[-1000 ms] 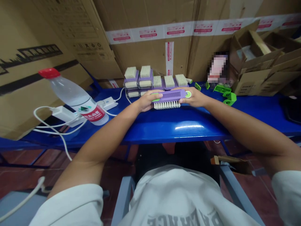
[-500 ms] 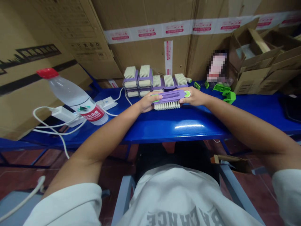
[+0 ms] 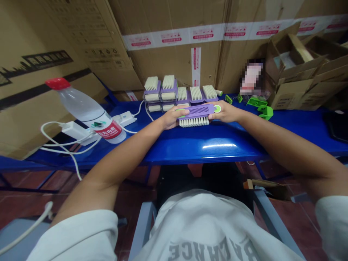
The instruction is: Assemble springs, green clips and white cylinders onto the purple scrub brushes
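Two hands hold a purple brush

The brush [image 3: 199,110] is in front of the person, over the blue table [image 3: 217,148]. The left hand [image 3: 170,119] grips one end, with its thumb on top. The right hand [image 3: 227,111] grips the other end in its curled fingers.

The brush is long from left to right, and its right end sits a tiny bit higher in the view. Its flat side with slots faces up. The white bristles [image 3: 194,122] point down and toward the person. It is hard to tell if they touch the table.

The left fingers cover part of the left end. The fingers behind the brush do not show. More brushes [image 3: 168,82] are stacked behind it, and the left hand hides some of the low ones. Green bits [image 3: 265,113] lie past the right hand. Near them is a patch of blurry squares [image 3: 252,77], so what it is cannot be told. A dark thing [image 3: 338,125] is cut off at the right edge.
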The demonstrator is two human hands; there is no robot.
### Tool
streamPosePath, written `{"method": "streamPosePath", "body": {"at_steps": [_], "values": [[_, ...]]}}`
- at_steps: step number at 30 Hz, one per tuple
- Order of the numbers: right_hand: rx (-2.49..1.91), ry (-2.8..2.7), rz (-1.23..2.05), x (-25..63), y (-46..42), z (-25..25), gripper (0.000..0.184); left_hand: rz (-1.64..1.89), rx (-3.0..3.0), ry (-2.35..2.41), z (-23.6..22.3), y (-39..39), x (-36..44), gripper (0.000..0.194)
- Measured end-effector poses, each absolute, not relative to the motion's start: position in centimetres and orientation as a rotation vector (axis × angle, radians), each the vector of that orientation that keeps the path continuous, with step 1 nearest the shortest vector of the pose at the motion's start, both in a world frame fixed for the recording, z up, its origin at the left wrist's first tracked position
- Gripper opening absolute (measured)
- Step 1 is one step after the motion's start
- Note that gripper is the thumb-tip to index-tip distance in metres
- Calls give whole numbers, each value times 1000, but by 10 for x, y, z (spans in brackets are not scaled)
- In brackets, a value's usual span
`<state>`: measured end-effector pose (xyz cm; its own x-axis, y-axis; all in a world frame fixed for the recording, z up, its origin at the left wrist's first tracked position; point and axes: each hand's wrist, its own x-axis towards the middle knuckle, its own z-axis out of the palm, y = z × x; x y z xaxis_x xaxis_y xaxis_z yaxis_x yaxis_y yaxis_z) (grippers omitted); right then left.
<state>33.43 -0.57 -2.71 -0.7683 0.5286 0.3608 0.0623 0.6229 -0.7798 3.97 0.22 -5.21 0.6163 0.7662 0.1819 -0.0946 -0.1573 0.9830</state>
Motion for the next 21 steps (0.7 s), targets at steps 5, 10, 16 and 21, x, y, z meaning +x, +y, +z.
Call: {"method": "streamPosePath", "body": {"at_steps": [5, 10, 16, 21], "values": [[-468, -2286, 1016, 333, -7, -26, 71, 836, 1528, 566, -50, -2, 42, 60], [-469, -2304, 998, 334, -5, -28, 70, 849, 1498, 564, -48, -4, 44, 63], [-505, -2300, 992, 336, -5, -29, 70, 843, 1535, 588, -46, -4, 43, 65], [-487, -2295, 992, 333, -7, -28, 69, 825, 1597, 576, -48, -1, 40, 64]]}}
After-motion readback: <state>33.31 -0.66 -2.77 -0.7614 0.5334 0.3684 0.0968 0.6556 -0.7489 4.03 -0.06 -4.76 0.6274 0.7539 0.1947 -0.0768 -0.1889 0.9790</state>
